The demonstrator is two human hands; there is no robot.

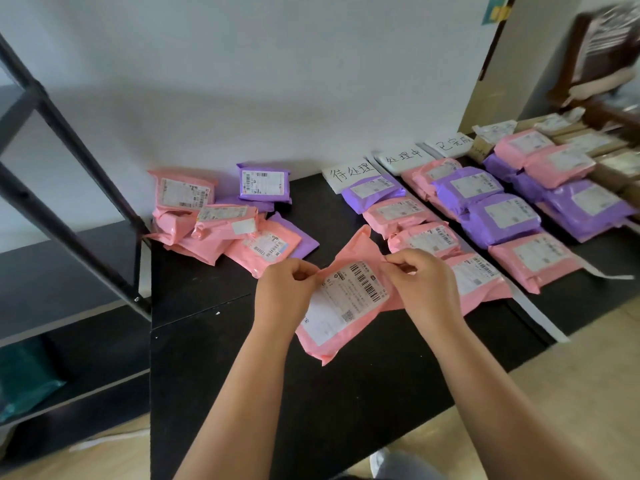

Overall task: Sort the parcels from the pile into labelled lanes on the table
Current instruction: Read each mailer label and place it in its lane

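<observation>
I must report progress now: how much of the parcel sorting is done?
Done: three lanes behind the handwritten lane signs already hold rows of parcels. In hand: the left hand and right hand hold one pink parcel above the table. Left: the pile, still several parcels.

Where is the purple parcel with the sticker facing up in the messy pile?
The purple parcel sits at the back of the pile, far left on the table, against the wall, just right of a pink parcel.
</observation>
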